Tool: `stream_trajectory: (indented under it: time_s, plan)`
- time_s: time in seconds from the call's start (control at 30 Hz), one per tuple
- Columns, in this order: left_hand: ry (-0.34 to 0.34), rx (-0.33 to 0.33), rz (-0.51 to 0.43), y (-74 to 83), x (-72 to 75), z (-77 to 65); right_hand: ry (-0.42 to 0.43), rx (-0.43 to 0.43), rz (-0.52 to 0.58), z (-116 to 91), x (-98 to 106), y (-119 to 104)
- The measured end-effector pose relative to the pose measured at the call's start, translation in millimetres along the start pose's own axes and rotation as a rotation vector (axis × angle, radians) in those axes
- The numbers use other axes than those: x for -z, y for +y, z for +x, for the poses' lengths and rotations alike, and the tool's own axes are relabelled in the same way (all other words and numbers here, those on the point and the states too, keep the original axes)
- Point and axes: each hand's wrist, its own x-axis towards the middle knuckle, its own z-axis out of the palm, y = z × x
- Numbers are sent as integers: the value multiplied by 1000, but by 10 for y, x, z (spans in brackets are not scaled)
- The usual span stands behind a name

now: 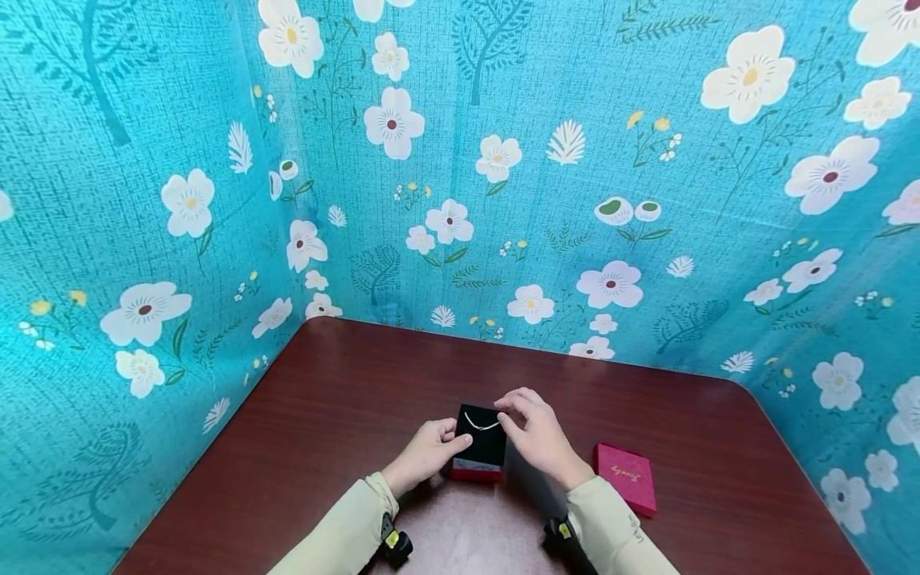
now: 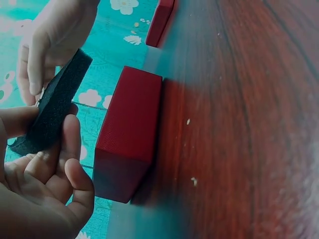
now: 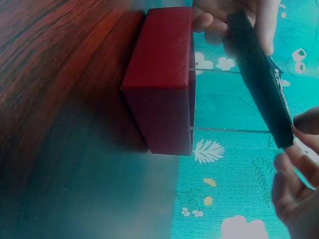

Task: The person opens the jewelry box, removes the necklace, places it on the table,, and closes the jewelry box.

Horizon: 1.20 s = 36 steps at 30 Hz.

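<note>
A black foam pad (image 1: pixel 483 443) with a thin silver necklace (image 1: pixel 480 426) draped across its face is held tilted above an open red jewelry box (image 2: pixel 130 117). My left hand (image 1: pixel 428 451) grips the pad's left side, its thumb on the face and the fingers behind. At the pad's other side, my right hand (image 1: pixel 535 435) pinches the edge near the necklace's end with thumb and fingers. From the right wrist view, the pad (image 3: pixel 259 82) shows edge-on, apart from the box (image 3: pixel 159 52). Part of the necklace at the right hand is hidden by the fingers.
A red box lid (image 1: pixel 625 477) with gold lettering lies on the dark wooden table (image 1: pixel 345 399), right of the right forearm. Blue flowered cloth (image 1: pixel 460 160) hangs behind and beside the table. Dark wrist cameras (image 1: pixel 395 543) are strapped at both sleeves.
</note>
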Motion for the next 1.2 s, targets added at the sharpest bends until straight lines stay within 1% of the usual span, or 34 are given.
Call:
stream_trajectory:
  time_s: [0.03, 0.1, 0.13, 0.2, 0.27, 0.3, 0.47, 0.6, 0.77, 0.87, 0.97, 1.0, 1.1, 1.2]
  plan:
    - [9, -10, 11, -11, -5, 5, 11, 45, -33, -2, -2, -1]
    - [20, -10, 29, -96, -23, 37, 27, 128, -88, -5, -5, 0]
    - [22, -1, 40, -140, -29, 56, 29, 162, -110, -6, -6, 2]
    - [32, -5, 52, -242, -46, 92, 26, 222, -140, -8, -10, 6]
    - [28, 3, 46, -341, -56, 129, 21, 266, -168, -11, -7, 7]
    - [24, 5, 37, -365, -57, 139, 17, 282, -181, -14, -7, 9]
    - [9, 0, -6, -400, -57, 151, 4, 363, -246, -24, -11, 26]
    - [5, 0, 4, -400, -70, 150, -12, 409, -283, -25, -22, 34]
    - [1, 4, 9, -380, -80, 147, -32, 443, -330, -13, -40, 46]
    - [-10, -16, 10, -234, -56, 100, -50, 450, -348, 2, -42, 59]
    - [-26, -18, 16, -116, -35, 67, -57, 465, -353, 17, -37, 59]
    - [-27, -19, 16, -129, -38, 68, -59, 467, -354, 21, -35, 56]
    - [-22, 0, 17, -279, -68, 117, -60, 467, -357, 27, -34, 47]
    - [-21, 13, 5, -410, -91, 155, -65, 449, -349, 25, -40, 53]
